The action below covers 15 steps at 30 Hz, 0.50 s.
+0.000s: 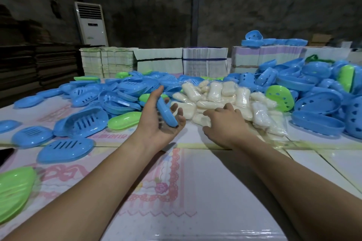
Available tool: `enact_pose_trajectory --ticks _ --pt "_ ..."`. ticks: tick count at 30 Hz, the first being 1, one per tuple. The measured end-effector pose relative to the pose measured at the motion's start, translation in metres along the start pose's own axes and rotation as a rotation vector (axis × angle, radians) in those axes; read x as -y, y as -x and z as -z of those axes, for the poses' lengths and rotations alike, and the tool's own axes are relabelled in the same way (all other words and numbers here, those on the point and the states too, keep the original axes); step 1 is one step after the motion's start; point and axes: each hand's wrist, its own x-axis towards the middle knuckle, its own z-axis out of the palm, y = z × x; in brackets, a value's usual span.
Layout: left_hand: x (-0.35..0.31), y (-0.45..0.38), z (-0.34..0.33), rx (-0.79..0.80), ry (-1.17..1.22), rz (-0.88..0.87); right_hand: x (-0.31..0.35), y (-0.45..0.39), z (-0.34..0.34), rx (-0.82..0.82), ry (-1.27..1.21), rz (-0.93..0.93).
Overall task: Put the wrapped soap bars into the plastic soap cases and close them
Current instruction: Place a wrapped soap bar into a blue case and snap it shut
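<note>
My left hand (156,121) is palm up above the table and holds a blue soap case half (166,113) tilted on edge between thumb and fingers. My right hand (223,123) is palm down with spread fingers at the near edge of the pile of wrapped white soap bars (225,98), touching the bars. It grips nothing that I can see. The soap pile lies in the middle of the table, just beyond both hands.
Blue case halves (109,94) with a few green ones (123,120) are heaped at the left. A bigger blue heap (313,94) is at the right. Stacks of flat cartons (160,60) line the back edge. A patterned sheet (176,191) covers the near table.
</note>
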Motion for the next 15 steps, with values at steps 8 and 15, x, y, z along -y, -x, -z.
enact_pose_trajectory --ticks 8,15 --pt "0.013 -0.013 0.005 -0.015 -0.249 0.016 -0.001 0.002 0.000 0.084 0.008 0.003" --pt "0.018 -0.014 0.003 -0.102 -0.447 -0.098 0.002 0.009 0.015 0.119 -0.045 -0.030"
